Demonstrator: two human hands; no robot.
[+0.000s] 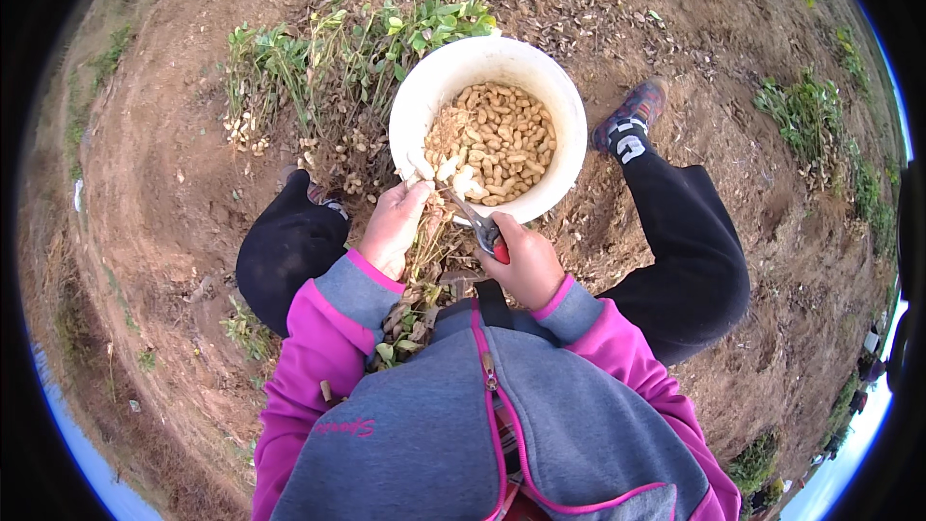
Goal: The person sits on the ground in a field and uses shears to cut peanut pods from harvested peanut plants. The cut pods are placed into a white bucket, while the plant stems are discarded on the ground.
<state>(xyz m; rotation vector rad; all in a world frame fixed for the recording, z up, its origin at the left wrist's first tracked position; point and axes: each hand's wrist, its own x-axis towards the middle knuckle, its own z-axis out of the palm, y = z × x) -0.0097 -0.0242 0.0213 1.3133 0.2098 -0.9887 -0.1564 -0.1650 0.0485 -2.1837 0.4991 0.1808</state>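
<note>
My left hand [394,228] grips the root end of a peanut plant [428,242] at the near left rim of a white plastic bucket [568,105]. Pale pods hang from the roots over the bucket's inside. The plant's stems and leaves trail back under my left forearm. In my right hand [527,260] is a pair of scissors or pruning shears with red handles [500,250]. Its metal blades [469,211] point up and left, among the roots beside my left fingers. Unshelled peanuts [510,141] fill the bucket's lower part, with some root fibres on their left side.
Pulled peanut plants [325,72] lie heaped beyond the bucket's left side, pods towards me. My bent legs [680,246] frame the bucket on both sides. More plants [803,119] lie on the bare soil at the right. Dry leaves [579,22] are scattered behind the bucket.
</note>
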